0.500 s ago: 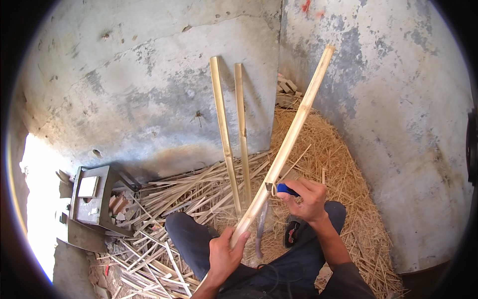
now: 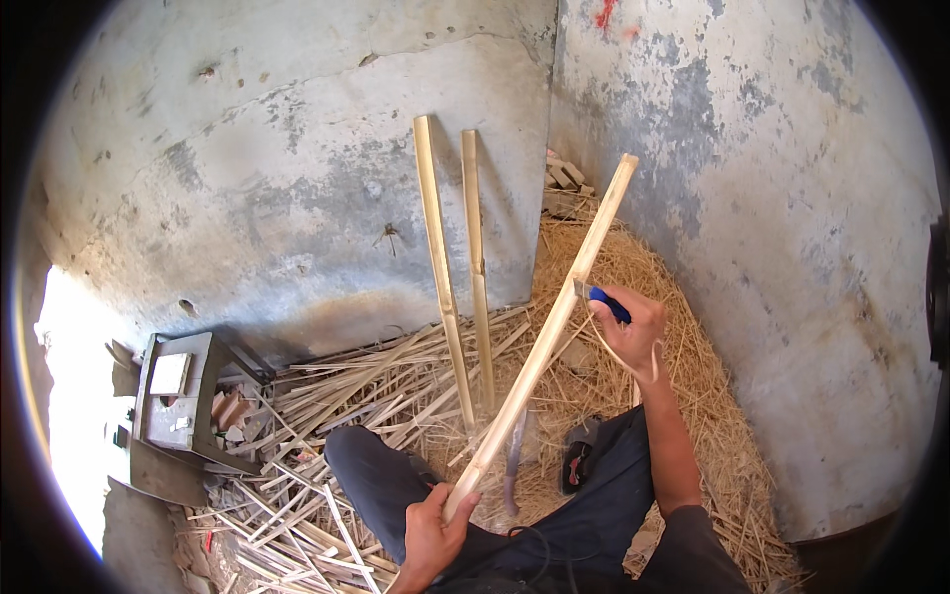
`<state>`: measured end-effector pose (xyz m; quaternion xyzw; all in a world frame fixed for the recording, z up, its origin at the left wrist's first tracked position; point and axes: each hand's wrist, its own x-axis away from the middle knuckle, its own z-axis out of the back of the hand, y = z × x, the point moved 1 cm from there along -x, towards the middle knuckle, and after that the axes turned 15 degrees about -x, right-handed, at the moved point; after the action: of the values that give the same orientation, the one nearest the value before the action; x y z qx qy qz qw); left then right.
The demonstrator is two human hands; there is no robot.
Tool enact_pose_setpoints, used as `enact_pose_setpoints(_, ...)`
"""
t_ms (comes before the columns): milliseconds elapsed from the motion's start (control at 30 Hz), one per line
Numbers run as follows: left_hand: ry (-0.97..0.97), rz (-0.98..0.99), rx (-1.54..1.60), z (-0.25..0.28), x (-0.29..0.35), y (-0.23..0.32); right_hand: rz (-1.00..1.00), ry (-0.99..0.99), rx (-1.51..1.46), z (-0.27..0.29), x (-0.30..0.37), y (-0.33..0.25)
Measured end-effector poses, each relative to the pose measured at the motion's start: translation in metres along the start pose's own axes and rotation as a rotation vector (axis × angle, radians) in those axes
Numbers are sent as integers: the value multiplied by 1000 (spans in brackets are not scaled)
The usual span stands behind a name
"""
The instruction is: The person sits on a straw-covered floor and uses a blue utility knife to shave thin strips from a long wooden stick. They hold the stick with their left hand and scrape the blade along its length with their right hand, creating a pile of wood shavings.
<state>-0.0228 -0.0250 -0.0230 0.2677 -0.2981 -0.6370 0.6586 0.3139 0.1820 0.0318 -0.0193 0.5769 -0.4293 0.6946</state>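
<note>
A long pale split-bamboo strip (image 2: 541, 358) slants up and away from me between my knees. My left hand (image 2: 435, 535) is wrapped round its lower end, thumb on top. Farther up, my right hand (image 2: 635, 329) grips a blue-handled knife (image 2: 611, 305), its short blade against the strip's right edge. A thin curled shaving (image 2: 616, 356) hangs by the right wrist. Between my feet, partly hidden by the strip, is a long narrow tool (image 2: 513, 475) with a brownish lower end; its kind is unclear.
Two more bamboo strips (image 2: 438, 257) lean against the worn wall (image 2: 247, 218). Loose strips (image 2: 366, 376) litter the floor at left, beside a dark wooden stool-like stand (image 2: 198, 381). A heap of fine shavings (image 2: 683, 366) lies at right, with bricks (image 2: 564, 176) behind it.
The strip has slid down toward me, and my left hand has gone lower with it. My right hand and the knife have moved up and right, farther along the strip.
</note>
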Motion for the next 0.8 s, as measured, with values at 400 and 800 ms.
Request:
enact_pose_setpoints(400, -15, -47, 1, -6, 6, -20, -347, 450, 42, 42, -17, 89)
enact_pose_setpoints(800, -157, -123, 341, -14, -44, -21, -177, -310, -226, -8, 58, -53)
